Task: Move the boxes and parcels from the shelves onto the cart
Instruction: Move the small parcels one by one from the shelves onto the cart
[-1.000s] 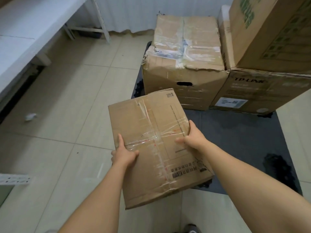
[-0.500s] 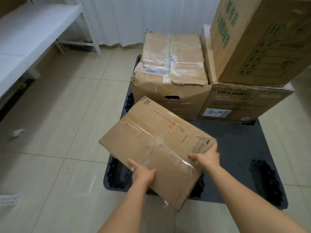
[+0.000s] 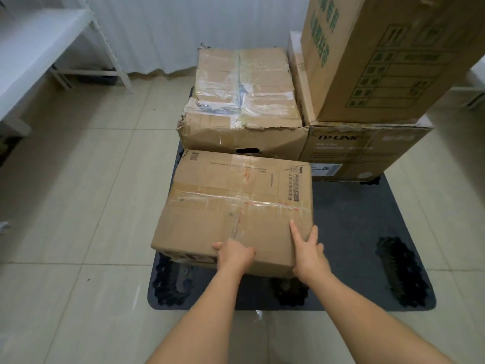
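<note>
A taped brown cardboard box (image 3: 236, 203) lies on the left front of the dark flat cart (image 3: 367, 232), its far edge against a battered taped box (image 3: 244, 101). My left hand (image 3: 235, 254) grips its near edge, fingers curled over the front face. My right hand (image 3: 308, 254) holds its near right corner, fingers spread on the top and side. A TP-LINK box (image 3: 362, 151) stands at the cart's far right, with a large green-printed box (image 3: 388, 53) stacked on it.
White metal shelves (image 3: 39, 48) run along the left wall, with a white curtain (image 3: 183, 30) behind the cart. The tiled floor (image 3: 78, 206) surrounds the cart. Dark patterned patches (image 3: 399, 271) mark the cart's front corners.
The box has swung from a diagonal tilt in the air to square and flat on the cart, against the battered box. Both hands slid to its near edge.
</note>
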